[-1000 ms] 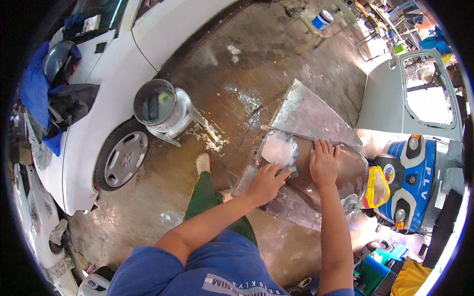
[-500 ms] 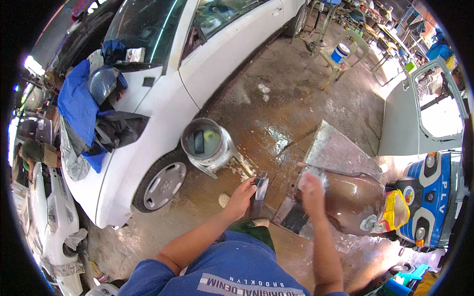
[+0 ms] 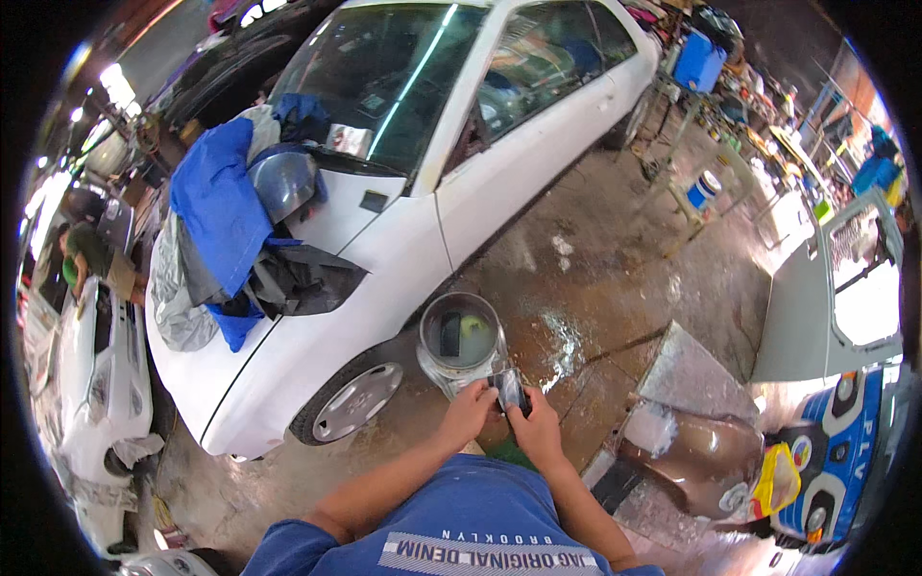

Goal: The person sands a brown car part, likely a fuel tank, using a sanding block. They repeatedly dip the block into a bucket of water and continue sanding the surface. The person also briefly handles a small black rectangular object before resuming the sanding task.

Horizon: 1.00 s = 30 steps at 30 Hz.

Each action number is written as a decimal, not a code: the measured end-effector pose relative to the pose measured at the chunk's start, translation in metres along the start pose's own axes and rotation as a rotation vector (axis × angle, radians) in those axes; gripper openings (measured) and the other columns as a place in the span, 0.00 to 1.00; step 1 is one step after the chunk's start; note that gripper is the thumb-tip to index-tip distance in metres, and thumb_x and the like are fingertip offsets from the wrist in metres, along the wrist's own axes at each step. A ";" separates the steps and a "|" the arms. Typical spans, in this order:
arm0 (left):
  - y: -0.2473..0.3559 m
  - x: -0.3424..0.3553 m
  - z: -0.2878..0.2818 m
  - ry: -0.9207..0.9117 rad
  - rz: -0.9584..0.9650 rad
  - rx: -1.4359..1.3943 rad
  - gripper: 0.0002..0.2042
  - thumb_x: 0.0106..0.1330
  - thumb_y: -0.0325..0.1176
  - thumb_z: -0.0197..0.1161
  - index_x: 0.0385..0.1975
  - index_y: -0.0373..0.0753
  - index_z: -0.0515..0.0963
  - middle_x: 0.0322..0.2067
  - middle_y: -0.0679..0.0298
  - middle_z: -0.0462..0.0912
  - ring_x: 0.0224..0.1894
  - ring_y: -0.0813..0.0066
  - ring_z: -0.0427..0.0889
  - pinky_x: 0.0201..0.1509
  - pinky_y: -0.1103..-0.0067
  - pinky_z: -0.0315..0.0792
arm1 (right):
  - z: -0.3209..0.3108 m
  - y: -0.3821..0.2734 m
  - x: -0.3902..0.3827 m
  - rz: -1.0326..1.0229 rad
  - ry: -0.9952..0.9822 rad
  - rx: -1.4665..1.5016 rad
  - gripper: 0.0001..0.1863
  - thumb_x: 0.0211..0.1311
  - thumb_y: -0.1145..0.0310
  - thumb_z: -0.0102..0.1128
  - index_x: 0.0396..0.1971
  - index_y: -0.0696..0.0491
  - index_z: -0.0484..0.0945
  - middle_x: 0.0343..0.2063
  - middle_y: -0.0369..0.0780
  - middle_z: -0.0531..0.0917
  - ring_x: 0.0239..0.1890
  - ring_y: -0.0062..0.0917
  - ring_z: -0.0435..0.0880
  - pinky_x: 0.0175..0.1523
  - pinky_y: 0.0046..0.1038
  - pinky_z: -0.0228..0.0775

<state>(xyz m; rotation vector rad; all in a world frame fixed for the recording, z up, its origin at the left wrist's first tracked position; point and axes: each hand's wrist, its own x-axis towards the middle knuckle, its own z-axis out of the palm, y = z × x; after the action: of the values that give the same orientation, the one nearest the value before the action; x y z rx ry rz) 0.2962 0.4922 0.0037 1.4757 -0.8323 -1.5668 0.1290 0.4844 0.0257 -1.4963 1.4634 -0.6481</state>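
Bucket just beyond the dark block, white car left, brown panel right.

Down we look from the person's head, through the left lens of the pair, tipped forward over the blue shirt at the lower edge! The left hand and right hand sit low and central, close beneath us. Just past them, the bucket; ahead and leftward, the white car stretches away; the grey door stands off toward the right rim. Upright, unmirrored, a wide fisheye sweep, black closing round its curved border!
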 end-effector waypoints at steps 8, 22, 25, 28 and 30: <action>0.022 0.018 -0.067 0.324 0.128 0.067 0.10 0.71 0.34 0.67 0.41 0.35 0.74 0.33 0.66 0.78 0.35 0.79 0.79 0.40 0.79 0.76 | 0.054 0.013 0.060 0.069 -0.159 0.385 0.23 0.73 0.59 0.62 0.58 0.59 0.73 0.38 0.43 0.86 0.37 0.30 0.87 0.44 0.33 0.79; 0.104 0.158 -0.088 0.429 0.118 -0.673 0.17 0.78 0.29 0.57 0.63 0.39 0.75 0.54 0.65 0.83 0.55 0.74 0.83 0.59 0.72 0.79 | 0.020 -0.093 0.290 -0.587 -0.515 -0.101 0.29 0.65 0.69 0.68 0.64 0.62 0.71 0.56 0.53 0.74 0.61 0.45 0.74 0.68 0.40 0.64; 0.130 0.193 -0.078 0.484 0.096 -0.719 0.15 0.79 0.31 0.55 0.62 0.39 0.75 0.54 0.66 0.84 0.56 0.75 0.82 0.62 0.71 0.77 | 0.010 -0.099 0.353 -0.617 -0.655 -0.136 0.29 0.67 0.64 0.67 0.64 0.60 0.71 0.59 0.54 0.73 0.62 0.49 0.75 0.68 0.42 0.66; 0.144 0.222 -0.067 0.557 0.103 -0.775 0.14 0.79 0.32 0.55 0.61 0.39 0.76 0.54 0.66 0.83 0.56 0.75 0.82 0.64 0.71 0.76 | 0.003 -0.114 0.409 -0.608 -0.814 -0.106 0.29 0.67 0.65 0.67 0.64 0.59 0.72 0.59 0.55 0.73 0.62 0.49 0.75 0.68 0.41 0.66; 0.148 0.237 -0.059 0.621 0.109 -0.809 0.14 0.79 0.32 0.54 0.61 0.39 0.75 0.54 0.66 0.83 0.57 0.75 0.81 0.64 0.70 0.76 | 0.005 -0.116 0.437 -0.643 -0.884 -0.115 0.29 0.66 0.66 0.67 0.64 0.59 0.72 0.58 0.55 0.73 0.62 0.48 0.75 0.68 0.41 0.66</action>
<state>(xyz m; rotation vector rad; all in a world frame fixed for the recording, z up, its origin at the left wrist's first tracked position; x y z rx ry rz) 0.3745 0.2176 0.0198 1.1538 0.0947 -1.0513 0.2576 0.0504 0.0262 -1.9959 0.3412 -0.1832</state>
